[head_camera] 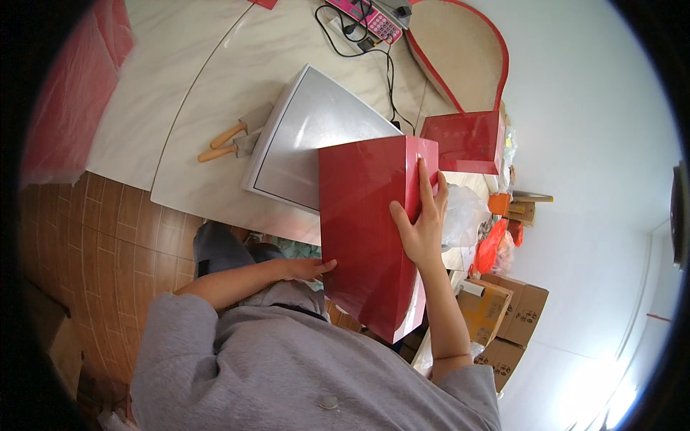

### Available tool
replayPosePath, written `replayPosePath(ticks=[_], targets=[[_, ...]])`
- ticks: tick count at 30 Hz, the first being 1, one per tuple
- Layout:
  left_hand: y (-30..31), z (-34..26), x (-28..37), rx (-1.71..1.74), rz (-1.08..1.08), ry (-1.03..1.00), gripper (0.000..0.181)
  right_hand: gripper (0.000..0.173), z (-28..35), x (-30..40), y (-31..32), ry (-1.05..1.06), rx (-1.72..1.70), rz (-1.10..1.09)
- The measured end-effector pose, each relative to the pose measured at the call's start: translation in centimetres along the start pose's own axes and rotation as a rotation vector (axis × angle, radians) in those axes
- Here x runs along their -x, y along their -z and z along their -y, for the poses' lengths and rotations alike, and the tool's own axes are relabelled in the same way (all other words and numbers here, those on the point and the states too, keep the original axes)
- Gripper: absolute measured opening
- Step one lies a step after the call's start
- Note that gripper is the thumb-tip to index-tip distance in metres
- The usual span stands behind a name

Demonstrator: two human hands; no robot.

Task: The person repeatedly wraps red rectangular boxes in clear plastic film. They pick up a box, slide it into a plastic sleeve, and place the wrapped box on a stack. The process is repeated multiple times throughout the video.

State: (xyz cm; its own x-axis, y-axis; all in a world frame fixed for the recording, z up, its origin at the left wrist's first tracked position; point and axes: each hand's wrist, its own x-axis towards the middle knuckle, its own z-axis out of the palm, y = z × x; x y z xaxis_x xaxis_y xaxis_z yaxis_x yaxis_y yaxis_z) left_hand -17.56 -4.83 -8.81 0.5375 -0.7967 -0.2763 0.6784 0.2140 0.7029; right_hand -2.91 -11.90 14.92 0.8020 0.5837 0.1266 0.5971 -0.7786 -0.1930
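Note:
A large glossy red box (364, 226), seemingly wrapped in clear film, is tilted in front of my body. My right hand (423, 231) lies spread on its right side and upper edge, fingers pointing away from me. Low on the left side, my left hand (310, 268) grips the box, its thumb on the red face and its other fingers partly hidden. Behind the box a flat metal plate in a white frame (323, 124) rests on the table, its near right corner covered by the box.
Two wooden-handled metal-bladed tools (229, 143) lie left of the plate on the marble-patterned table (215, 97). Another red box (463, 140) stands at the right. Black cables (391, 81) run near a pink keypad device (385, 27). Cardboard boxes (517, 312) are stacked by the wall.

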Motion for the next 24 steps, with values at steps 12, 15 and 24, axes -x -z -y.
replayPosePath(ticks=[12,15,24], targets=[[1.5,-1.4,3.9,-0.275,-0.551,-0.444,0.064,0.067,-1.7,-3.0,5.5,-0.200,-0.661,-0.096],[0.6,-3.6,4.6,-0.007,-0.423,-0.798,0.072,0.063,-5.3,2.7,8.4,-0.417,-1.378,-0.358],[-9.9,-16.9,9.9,-0.546,-0.432,-0.667,0.105,0.062,-14.2,12.6,1.0,-0.284,-1.813,-0.769]])
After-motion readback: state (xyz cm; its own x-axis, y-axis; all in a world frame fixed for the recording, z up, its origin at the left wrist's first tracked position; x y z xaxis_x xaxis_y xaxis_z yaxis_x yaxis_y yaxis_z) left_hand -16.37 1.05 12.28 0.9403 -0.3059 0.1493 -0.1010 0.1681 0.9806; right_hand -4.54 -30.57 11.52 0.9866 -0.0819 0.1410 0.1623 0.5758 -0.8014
